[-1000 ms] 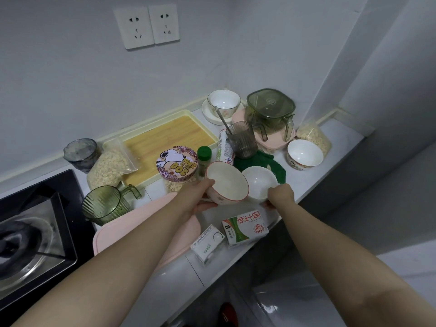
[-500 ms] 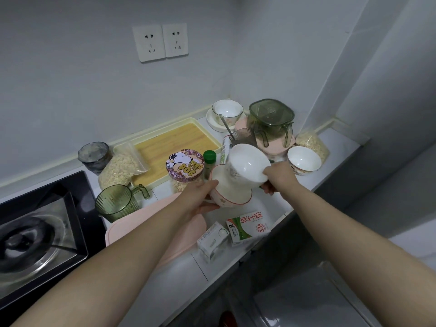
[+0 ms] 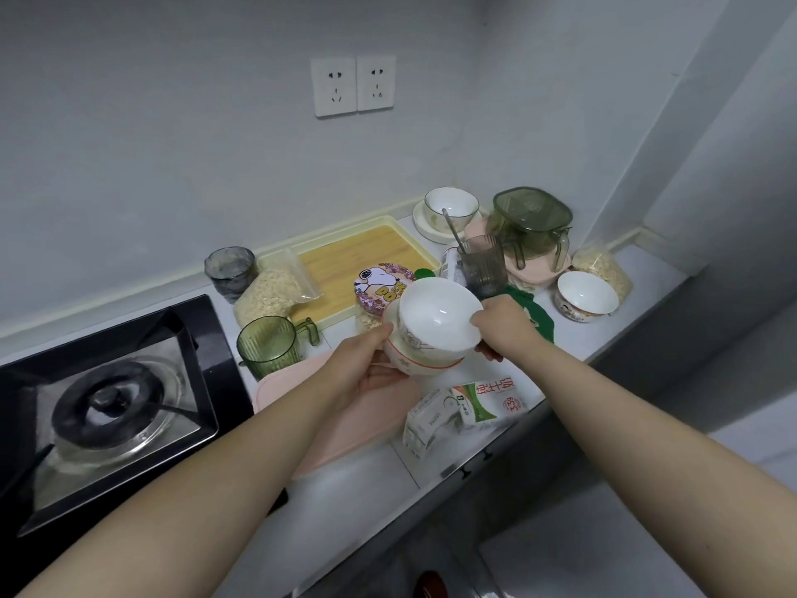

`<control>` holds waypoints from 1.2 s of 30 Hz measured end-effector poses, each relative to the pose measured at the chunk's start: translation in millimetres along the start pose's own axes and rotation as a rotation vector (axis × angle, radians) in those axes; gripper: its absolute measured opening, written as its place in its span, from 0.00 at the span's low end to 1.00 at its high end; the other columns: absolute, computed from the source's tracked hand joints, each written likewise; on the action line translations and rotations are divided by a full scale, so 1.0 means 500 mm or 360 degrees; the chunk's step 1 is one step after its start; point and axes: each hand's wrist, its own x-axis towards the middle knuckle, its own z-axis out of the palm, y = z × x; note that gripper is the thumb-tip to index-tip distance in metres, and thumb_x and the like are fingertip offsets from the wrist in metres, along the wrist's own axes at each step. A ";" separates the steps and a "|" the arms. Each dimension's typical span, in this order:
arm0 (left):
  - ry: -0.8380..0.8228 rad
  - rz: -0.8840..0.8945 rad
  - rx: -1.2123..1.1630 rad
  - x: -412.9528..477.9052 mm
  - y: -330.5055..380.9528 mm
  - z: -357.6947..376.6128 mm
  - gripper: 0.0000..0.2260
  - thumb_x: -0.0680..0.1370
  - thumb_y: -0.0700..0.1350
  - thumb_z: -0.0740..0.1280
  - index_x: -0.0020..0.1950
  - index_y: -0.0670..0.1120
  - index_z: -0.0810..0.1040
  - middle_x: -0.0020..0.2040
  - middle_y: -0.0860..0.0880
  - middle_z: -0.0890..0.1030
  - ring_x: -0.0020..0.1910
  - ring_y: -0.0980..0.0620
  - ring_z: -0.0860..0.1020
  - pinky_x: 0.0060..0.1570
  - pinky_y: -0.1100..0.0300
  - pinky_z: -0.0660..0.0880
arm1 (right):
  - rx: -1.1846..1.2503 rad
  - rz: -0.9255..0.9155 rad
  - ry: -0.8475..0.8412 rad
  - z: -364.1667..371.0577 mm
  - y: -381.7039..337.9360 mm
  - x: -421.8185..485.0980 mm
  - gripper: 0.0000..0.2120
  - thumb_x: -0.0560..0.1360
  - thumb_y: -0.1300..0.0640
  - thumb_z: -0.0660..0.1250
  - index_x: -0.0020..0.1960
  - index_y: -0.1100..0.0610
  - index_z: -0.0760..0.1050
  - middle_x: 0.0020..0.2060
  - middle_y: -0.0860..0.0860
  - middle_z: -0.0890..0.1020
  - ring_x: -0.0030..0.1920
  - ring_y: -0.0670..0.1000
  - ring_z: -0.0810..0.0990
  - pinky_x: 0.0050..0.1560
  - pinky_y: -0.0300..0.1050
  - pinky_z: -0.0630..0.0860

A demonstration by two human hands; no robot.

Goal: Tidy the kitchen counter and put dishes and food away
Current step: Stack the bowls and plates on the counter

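Plainly readable writing is scarce. The milk carton [image 3: 487, 401] lying just below the right hand [image 3: 504, 332] carries large red Chinese characters and a figure that looks like "3.3g". Beside it, nearer the person, lies a small white box [image 3: 425, 420] whose print is too fine to read. Just beyond the left hand [image 3: 371, 369] a round Snoopy lid [image 3: 377, 287] shows the letters "DO" before the bowls cut it off.

The left hand cups a red-rimmed bowl [image 3: 414, 364] from below and the side, with the thumb up its wall. The right hand pinches the rim of a white bowl [image 3: 435, 317] that sits inside the red-rimmed one, so both hands are clamped on the stack between them.

Under the left wrist a pink board [image 3: 340, 433] lies on the surface [image 3: 358, 489], and a green ribbed mug [image 3: 267, 345] stands left of that hand. Beyond the mug are a bag of oats [image 3: 269, 291] and a wooden tray [image 3: 358, 256], with a gas stove [image 3: 108, 403] far left. Past the right hand stand a smoky tumbler [image 3: 481, 265] holding a spoon, a green lidded jug [image 3: 532, 222] and a patterned bowl [image 3: 586, 295]. A green cloth [image 3: 539, 317] lies just beyond its knuckles.

A second ago the white bowl stood on the green cloth beside the red-rimmed one. Half a second ago it was lifted and tilted, and now it is nested.
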 end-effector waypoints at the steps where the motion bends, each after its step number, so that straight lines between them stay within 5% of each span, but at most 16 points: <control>1: 0.0014 0.0026 -0.0004 -0.004 -0.004 -0.009 0.16 0.79 0.51 0.63 0.56 0.40 0.78 0.45 0.38 0.83 0.41 0.44 0.83 0.50 0.50 0.80 | 0.0006 -0.0019 -0.0001 0.010 -0.005 -0.006 0.10 0.71 0.70 0.55 0.32 0.65 0.69 0.25 0.61 0.74 0.14 0.50 0.65 0.18 0.35 0.61; 7: 0.0093 0.0141 0.0048 -0.033 -0.016 -0.057 0.16 0.78 0.55 0.63 0.52 0.43 0.81 0.41 0.42 0.84 0.41 0.47 0.83 0.50 0.50 0.80 | -0.0075 -0.0105 -0.0048 0.061 -0.033 -0.031 0.11 0.71 0.69 0.55 0.30 0.64 0.67 0.21 0.59 0.73 0.14 0.50 0.66 0.18 0.36 0.61; 11: 0.0118 0.0145 0.0041 -0.052 -0.017 -0.089 0.17 0.78 0.55 0.63 0.55 0.42 0.80 0.44 0.40 0.83 0.45 0.45 0.82 0.52 0.49 0.79 | -0.0141 -0.0084 -0.0112 0.096 -0.053 -0.039 0.09 0.74 0.67 0.53 0.38 0.65 0.69 0.20 0.58 0.74 0.14 0.49 0.69 0.18 0.36 0.65; 14: 0.0143 0.0133 0.0039 -0.064 -0.018 -0.107 0.17 0.78 0.55 0.63 0.54 0.42 0.80 0.45 0.39 0.83 0.46 0.43 0.82 0.53 0.48 0.79 | -0.0167 -0.0055 -0.0128 0.119 -0.063 -0.037 0.11 0.76 0.65 0.53 0.38 0.64 0.70 0.29 0.61 0.78 0.25 0.54 0.78 0.23 0.38 0.70; 17: 0.0159 0.0127 0.0077 -0.074 -0.019 -0.122 0.18 0.78 0.57 0.63 0.53 0.43 0.80 0.44 0.39 0.83 0.46 0.43 0.83 0.52 0.49 0.79 | -0.0077 0.0041 -0.0110 0.140 -0.069 -0.034 0.13 0.77 0.64 0.56 0.35 0.60 0.69 0.31 0.57 0.76 0.18 0.47 0.76 0.22 0.38 0.74; 21: 0.0196 0.0124 0.0133 -0.083 -0.020 -0.133 0.19 0.77 0.60 0.62 0.49 0.45 0.79 0.43 0.40 0.83 0.43 0.44 0.83 0.49 0.50 0.81 | 0.0010 0.0057 -0.0143 0.168 -0.081 -0.034 0.09 0.74 0.67 0.52 0.40 0.67 0.70 0.33 0.67 0.78 0.31 0.63 0.80 0.33 0.52 0.76; 26: 0.0248 0.0122 0.0317 -0.090 -0.012 -0.142 0.23 0.77 0.63 0.59 0.45 0.44 0.80 0.45 0.36 0.83 0.42 0.42 0.83 0.50 0.47 0.80 | 0.0027 0.0101 -0.0117 0.188 -0.073 -0.033 0.09 0.74 0.66 0.54 0.37 0.63 0.69 0.31 0.63 0.78 0.28 0.58 0.78 0.32 0.48 0.78; 30: 0.0320 0.0129 0.0417 -0.089 -0.008 -0.155 0.25 0.80 0.59 0.58 0.38 0.41 0.80 0.44 0.30 0.81 0.46 0.38 0.83 0.57 0.45 0.76 | -0.0046 0.0074 -0.0068 0.197 -0.070 -0.028 0.11 0.76 0.64 0.56 0.35 0.59 0.68 0.38 0.61 0.78 0.36 0.59 0.78 0.43 0.54 0.80; 33: 0.0309 0.0096 0.0435 -0.084 -0.012 -0.162 0.21 0.81 0.53 0.59 0.39 0.39 0.80 0.45 0.29 0.81 0.47 0.37 0.82 0.58 0.44 0.75 | -0.0070 0.0028 -0.0051 0.206 -0.075 -0.027 0.08 0.71 0.67 0.55 0.35 0.63 0.68 0.40 0.69 0.80 0.43 0.67 0.80 0.45 0.59 0.77; 36: 0.0289 0.0068 0.0391 -0.085 -0.011 -0.158 0.18 0.81 0.51 0.60 0.42 0.40 0.79 0.45 0.30 0.81 0.44 0.38 0.82 0.54 0.43 0.78 | -0.0154 0.0000 -0.0027 0.210 -0.074 -0.027 0.09 0.71 0.67 0.55 0.33 0.61 0.67 0.34 0.66 0.77 0.40 0.66 0.78 0.39 0.53 0.76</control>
